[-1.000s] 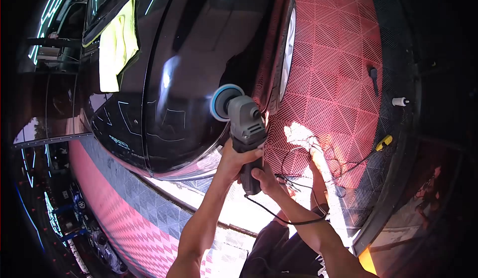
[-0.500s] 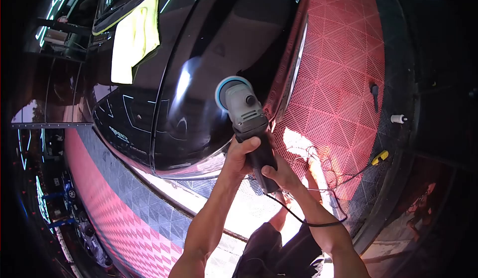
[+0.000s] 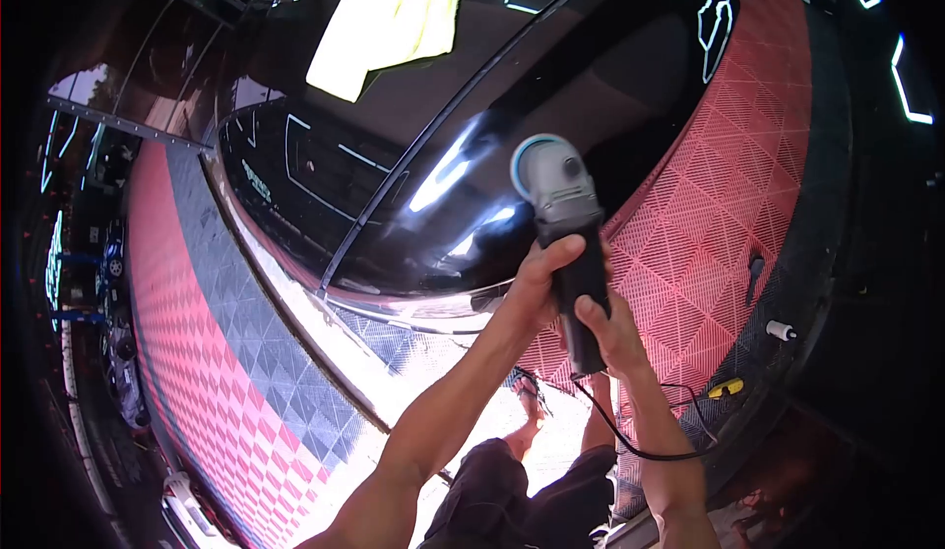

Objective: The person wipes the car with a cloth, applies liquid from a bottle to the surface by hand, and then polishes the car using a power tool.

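Red grid floor (image 3: 728, 205) under glossy black car panel (image 3: 413, 126), yellow cloth (image 3: 394, 18) on top | polisher (image 3: 563, 224) pad on paint, panel already gleams, finish left I can't judge | my left hand (image 3: 539, 278) clamped on neck, right hand (image 3: 610, 337) on handle | pad face hidden, cord (image 3: 640, 446) end cut off.

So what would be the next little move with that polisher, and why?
Probably slide the polisher sideways along the black car panel, keeping its blue-rimmed pad flat. Both the left hand and right hand grip the handle, the pad meets the paint, and glossy panel extends to either side.
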The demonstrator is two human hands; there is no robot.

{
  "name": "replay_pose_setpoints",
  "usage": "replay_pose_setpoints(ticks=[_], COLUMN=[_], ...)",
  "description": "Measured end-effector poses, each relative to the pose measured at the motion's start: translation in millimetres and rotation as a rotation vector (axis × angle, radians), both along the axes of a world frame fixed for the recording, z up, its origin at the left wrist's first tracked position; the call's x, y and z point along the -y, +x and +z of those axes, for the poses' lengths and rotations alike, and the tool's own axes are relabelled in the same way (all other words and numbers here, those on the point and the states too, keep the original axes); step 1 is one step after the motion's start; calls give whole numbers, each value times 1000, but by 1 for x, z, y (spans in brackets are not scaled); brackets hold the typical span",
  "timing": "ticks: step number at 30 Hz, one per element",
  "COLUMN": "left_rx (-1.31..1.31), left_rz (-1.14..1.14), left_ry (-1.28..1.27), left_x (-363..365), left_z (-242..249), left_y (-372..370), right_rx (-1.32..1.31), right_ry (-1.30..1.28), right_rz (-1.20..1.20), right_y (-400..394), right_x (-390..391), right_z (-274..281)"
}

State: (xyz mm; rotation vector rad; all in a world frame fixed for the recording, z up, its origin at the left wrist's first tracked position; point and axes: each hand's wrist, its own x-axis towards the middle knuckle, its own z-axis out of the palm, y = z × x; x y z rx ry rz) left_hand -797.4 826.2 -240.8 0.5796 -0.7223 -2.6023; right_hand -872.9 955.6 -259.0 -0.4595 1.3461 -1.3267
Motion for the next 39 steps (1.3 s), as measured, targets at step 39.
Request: replay_pose_setpoints(ticks=[39], left_rx=[52], left_rz=[16], left_ry=[-107], left_x=[-52], left_z=[-84], left_y=[174], right_rx=[-76], right_ry=[-256], right_rz=[141], right_y=[147], right_x=[-38], right_z=[-110])
